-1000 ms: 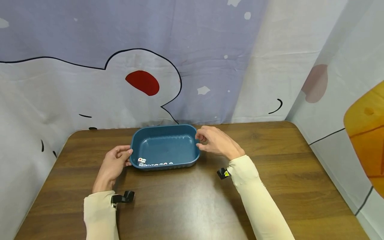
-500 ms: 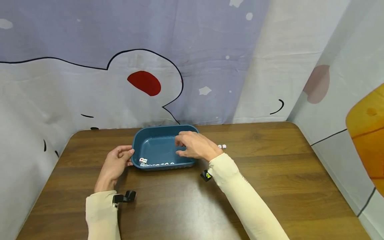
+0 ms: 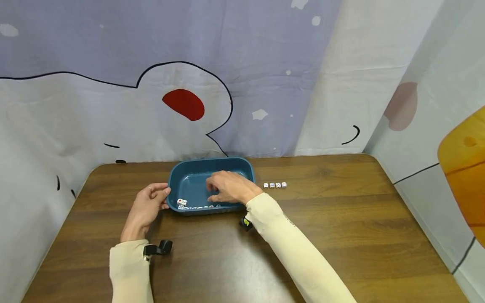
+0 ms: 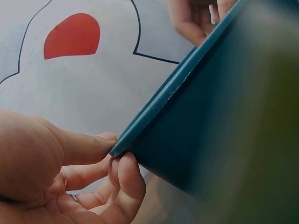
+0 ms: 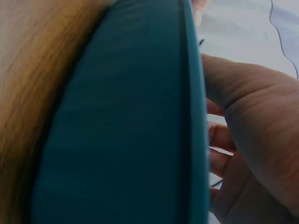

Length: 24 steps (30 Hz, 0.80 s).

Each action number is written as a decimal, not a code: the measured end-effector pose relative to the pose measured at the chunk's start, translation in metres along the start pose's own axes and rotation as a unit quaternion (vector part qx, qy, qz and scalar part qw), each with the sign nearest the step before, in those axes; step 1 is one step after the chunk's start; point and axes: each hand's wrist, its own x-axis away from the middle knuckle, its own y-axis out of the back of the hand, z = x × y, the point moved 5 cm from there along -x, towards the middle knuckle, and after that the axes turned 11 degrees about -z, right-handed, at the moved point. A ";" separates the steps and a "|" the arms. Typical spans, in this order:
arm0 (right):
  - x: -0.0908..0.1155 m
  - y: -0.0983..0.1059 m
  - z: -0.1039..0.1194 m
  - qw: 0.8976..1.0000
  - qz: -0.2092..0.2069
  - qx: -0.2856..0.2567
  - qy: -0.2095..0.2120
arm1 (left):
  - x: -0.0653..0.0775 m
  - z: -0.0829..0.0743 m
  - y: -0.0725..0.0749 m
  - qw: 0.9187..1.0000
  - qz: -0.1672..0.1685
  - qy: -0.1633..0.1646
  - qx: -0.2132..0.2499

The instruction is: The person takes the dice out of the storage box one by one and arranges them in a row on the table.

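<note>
Dice (image 3: pixel 184 202) in the tray (image 3: pixel 194 188), rim (image 4: pixel 159 101) pinched by left hand (image 3: pixel 145 205), may be scattered if bumped by half-curled right hand (image 3: pixel 230 187), grip unclear.

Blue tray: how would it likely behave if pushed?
The tray probably stays stiff: its rim looks unbent where the left hand pinches it. Low and wide, it seems unlikely to tip. The loose dice inside might slide.

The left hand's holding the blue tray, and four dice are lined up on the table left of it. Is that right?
Nearly: the four dice are lined up on the table right of the blue tray, the head view shows. The left hand holds it.
</note>
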 end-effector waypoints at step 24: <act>-0.027 -0.032 0.025 0.998 0.063 -0.001 -0.007 | -0.001 0.000 0.000 1.000 0.002 -0.006 0.000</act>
